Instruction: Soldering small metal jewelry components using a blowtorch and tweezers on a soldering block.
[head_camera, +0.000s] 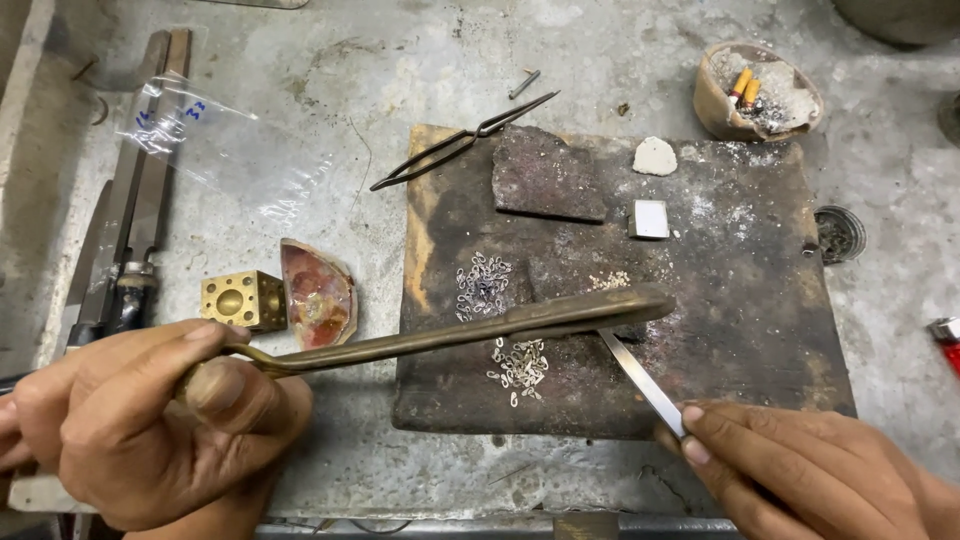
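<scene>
Fingers of left hand, lower left of frame, curled round brass blowpipe reaching rightward over dark charred block at centre. Small silver links scattered beneath. Lower right, right hand pinching steel tweezers, tip under pipe's end.

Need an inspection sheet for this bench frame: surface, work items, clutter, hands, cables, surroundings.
Surface: grey bench, stained; charred soldering board on it.
Job's things: long brass torch pipe over the board; flat steel tweezers; small silver links in two heaps.
Clutter: black tongs, brass cube, broken reddish dish, ash bowl, plastic bag, red lighter.
Hands: left hand grips the pipe; right hand pinches the tweezers.
Cables: nothing seen.
Surroundings: metal bars at left.
</scene>
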